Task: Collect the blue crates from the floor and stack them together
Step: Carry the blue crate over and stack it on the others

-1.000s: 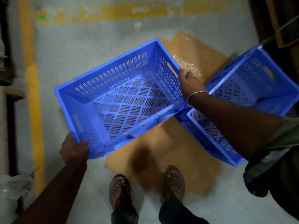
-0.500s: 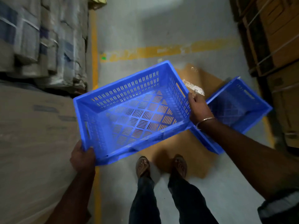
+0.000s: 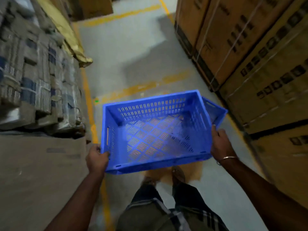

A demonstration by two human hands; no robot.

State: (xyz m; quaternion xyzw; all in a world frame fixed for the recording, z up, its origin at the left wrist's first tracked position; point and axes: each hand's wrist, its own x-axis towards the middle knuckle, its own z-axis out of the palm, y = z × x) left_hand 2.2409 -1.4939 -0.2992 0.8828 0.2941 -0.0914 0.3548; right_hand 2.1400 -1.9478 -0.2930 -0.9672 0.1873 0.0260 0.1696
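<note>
The left hand [image 3: 97, 158] grips the near-left corner of the blue perforated plastic crate [image 3: 155, 130], held above the floor. The crate appears rigid and light; grasp both end walls. The right hand [image 3: 220, 143] grips its right end. A second blue crate [image 3: 215, 110] lies just beyond.

A blue crate [image 3: 155, 130], rectangular, open-topped and empty, with slotted walls and a lattice-slotted base, is held off the floor, roughly level, its long sides running left to right. A second blue crate [image 3: 215, 110] of the same slotted make shows only one corner past the first crate's right end, low near the floor; whether it rests there cannot be told.
</note>
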